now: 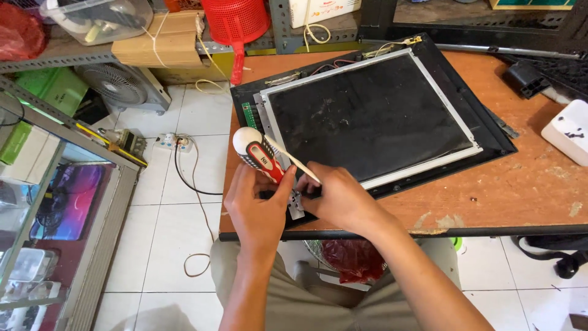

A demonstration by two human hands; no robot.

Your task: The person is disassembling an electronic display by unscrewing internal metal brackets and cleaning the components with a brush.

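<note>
Near the lower middle of the frame, the left hand (257,208) is gripping a screwdriver (262,154) with a red, white and black handle, fingers curled closed around the lower part of the handle while the rounded white end is pointing toward the upper left. Just to its right, the right hand (340,197) is pinching a thin pale stick (293,160) between its fingertips, and the stick is slanting up-left, crossing just beside the screwdriver handle. Both hands are working at the lower left corner of a flat screen panel (373,116), where a small metal bracket (296,205) is showing between them. The panel, dark with a silvery metal frame, is lying face up inside a black casing (499,144) and is filling the upper middle of the frame. It is resting on a worn brown tabletop (520,190), whose front edge is running across the lower part of the picture. At the right edge, a white box (569,132) is sitting on the tabletop. In the upper middle, a red plastic basket (236,21) is hanging off a shelf, and a small fan (119,86) is standing on the tiled floor at upper left.
</note>
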